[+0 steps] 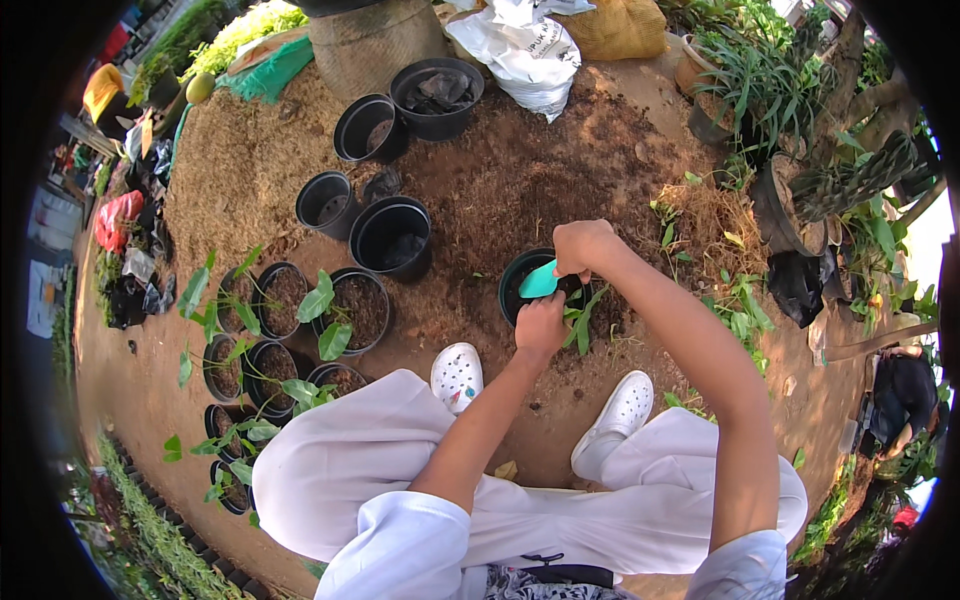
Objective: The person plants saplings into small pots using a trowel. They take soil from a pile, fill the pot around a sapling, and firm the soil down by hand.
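Observation:
A black plant pot (508, 290) stands on the soil in front of my feet. My right hand (586, 247) is closed round the handle of a turquoise hand trowel (540, 281), its blade slanting left over the pot's opening. At the pot's near rim, my left hand (541, 326) is closed, just below the trowel blade. Green leaves of a plant (583, 328) come out beside its fingers and droop over the near right rim. The stem is hidden by the hand, and so is most of the pot's inside.
Left of me stand several soil-filled black pots with leafy plants (362, 310). Beyond them are unplanted black pots (392, 240), one holding black plastic (440, 92). A white sack (525, 55) lies at the back. Potted plants (790, 205) and dry grass (715, 215) are on the right.

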Tool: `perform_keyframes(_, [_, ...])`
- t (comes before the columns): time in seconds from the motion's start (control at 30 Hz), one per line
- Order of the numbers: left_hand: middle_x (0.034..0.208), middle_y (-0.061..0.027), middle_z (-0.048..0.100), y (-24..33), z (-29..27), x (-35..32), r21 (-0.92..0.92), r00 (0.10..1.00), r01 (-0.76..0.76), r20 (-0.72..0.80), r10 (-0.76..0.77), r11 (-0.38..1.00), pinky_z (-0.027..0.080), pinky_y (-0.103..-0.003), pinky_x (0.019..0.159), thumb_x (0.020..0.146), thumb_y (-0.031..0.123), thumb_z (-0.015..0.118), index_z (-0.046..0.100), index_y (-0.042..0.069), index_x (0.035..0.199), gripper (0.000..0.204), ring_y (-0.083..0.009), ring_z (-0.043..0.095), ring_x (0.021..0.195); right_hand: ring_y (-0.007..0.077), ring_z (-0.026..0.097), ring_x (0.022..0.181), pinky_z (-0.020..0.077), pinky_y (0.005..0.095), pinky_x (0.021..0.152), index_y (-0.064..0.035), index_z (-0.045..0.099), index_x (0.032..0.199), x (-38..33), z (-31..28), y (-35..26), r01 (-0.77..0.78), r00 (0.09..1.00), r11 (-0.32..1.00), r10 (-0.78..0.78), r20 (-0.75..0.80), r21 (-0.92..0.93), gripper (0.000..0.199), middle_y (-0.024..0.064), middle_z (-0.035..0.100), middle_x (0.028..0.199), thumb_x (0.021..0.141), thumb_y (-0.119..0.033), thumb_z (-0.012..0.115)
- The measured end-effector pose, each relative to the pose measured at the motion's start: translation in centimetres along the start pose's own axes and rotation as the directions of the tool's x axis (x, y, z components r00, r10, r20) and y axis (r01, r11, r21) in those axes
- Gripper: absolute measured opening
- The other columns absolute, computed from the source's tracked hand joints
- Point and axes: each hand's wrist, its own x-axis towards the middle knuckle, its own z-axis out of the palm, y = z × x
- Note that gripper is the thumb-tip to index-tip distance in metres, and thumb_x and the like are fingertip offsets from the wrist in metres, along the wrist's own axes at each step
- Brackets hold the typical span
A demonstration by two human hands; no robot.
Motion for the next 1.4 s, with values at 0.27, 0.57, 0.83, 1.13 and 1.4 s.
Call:
perform_keyframes(0.27, [0.092,-0.0119,0.069,0.5,0.5,0.0,0.007,1.000,-0.002,-0.011,0.002,1.000,0.054,-0.044,0.073,0.078,0.019,0.073,0.063,0.006,0.101,0.028,-0.0297,0.069,0.086,0.0214,0.076,0.090,0.0573,0.0384,0.081,-0.0065,0.076,0.103,-0.6,2.9,0.8,-0.093,0.988,0.996,0.094,-0.122,0.015,0.023,0.0094,0.078,0.093,0.086,-0.012,0.062])
perform_keyframes(0.57, [0.089,-0.0122,0.068,0.4,0.6,0.0,-0.001,1.000,0.017,0.011,-0.017,1.000,0.054,-0.044,0.071,0.077,0.022,0.074,0.064,0.006,0.094,0.025,-0.0309,0.069,0.084,0.0195,0.076,0.077,0.0563,0.0378,0.084,-0.0027,0.075,0.096,-1.7,2.3,2.4,-0.131,0.991,0.986,0.132,-0.002,0.107,0.020,0.0066,0.077,0.081,0.087,-0.012,0.059])
perform_keyframes(0.83, [0.092,-0.0138,0.068,0.2,0.3,0.4,-0.065,0.996,0.082,-0.016,-0.083,0.995,0.055,-0.046,0.072,0.079,0.021,0.073,0.064,0.005,0.099,0.028,-0.0339,0.068,0.084,0.0170,0.070,0.058,0.0558,0.0320,0.060,0.0022,0.072,0.092,-4.3,-0.6,4.4,-0.117,0.992,0.961,0.127,-0.021,0.250,0.024,0.0090,0.076,0.078,0.093,-0.018,0.059])
perform_keyframes(1.13, [0.096,-0.0181,0.068,-1.4,-0.3,1.7,-0.274,0.979,0.186,-0.031,-0.202,0.944,0.055,-0.049,0.074,0.085,0.022,0.071,0.067,0.003,0.095,0.023,-0.0408,0.068,0.088,0.0170,0.060,0.050,0.0484,0.0362,0.050,0.0004,0.073,0.090,-11.7,0.5,12.1,-0.125,0.984,0.874,0.171,-0.058,0.469,0.032,0.0087,0.067,0.064,0.098,-0.027,0.059])
perform_keyframes(1.4, [0.097,-0.0167,0.074,-8.0,1.2,5.2,-0.548,0.978,0.139,0.207,-0.027,0.825,0.054,-0.042,0.078,0.090,0.018,0.067,0.071,0.008,0.105,0.019,-0.0356,0.070,0.096,0.0231,0.068,0.059,0.0528,0.0404,0.059,-0.0030,0.074,0.110,-15.4,3.2,11.1,-0.122,0.987,0.927,0.150,-0.053,0.353,0.030,0.0122,0.070,0.070,0.095,-0.023,0.058])
